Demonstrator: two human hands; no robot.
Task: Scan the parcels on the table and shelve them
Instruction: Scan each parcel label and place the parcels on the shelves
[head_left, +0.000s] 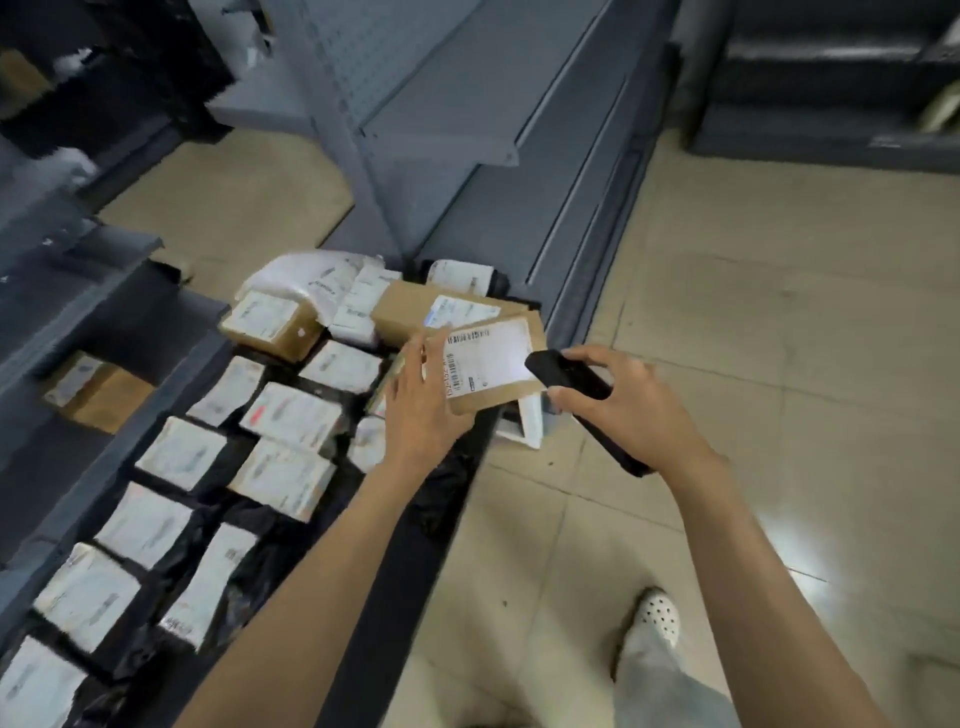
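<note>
Left hand (421, 410) has the brown cardboard parcel (488, 358), fingers curled up round its left edge and thumb underneath, with the white barcode label facing up. It is held over the far right corner of the table (410, 582), lifted off the pile. Right hand (623, 400) grips a black phone (566, 374), fingertips along the top edge and thumb on the lower one. The phone's front end overlaps the parcel's right edge, and the label glows bright just beside it.

Below, black-bagged parcels (291, 415) with white labels lie in rows from the near left corner up to the far end, packed edge to edge. At the far edge a long brown box (415, 312) lies beside a white poly bag (306, 275). A small brown box (98, 389) sits on a lower ledge off the left edge. Grey shelving (467, 130) rises beyond the far end. A white perforated shoe (658, 616) stands on the tiled floor (779, 312) to the right of the table.
</note>
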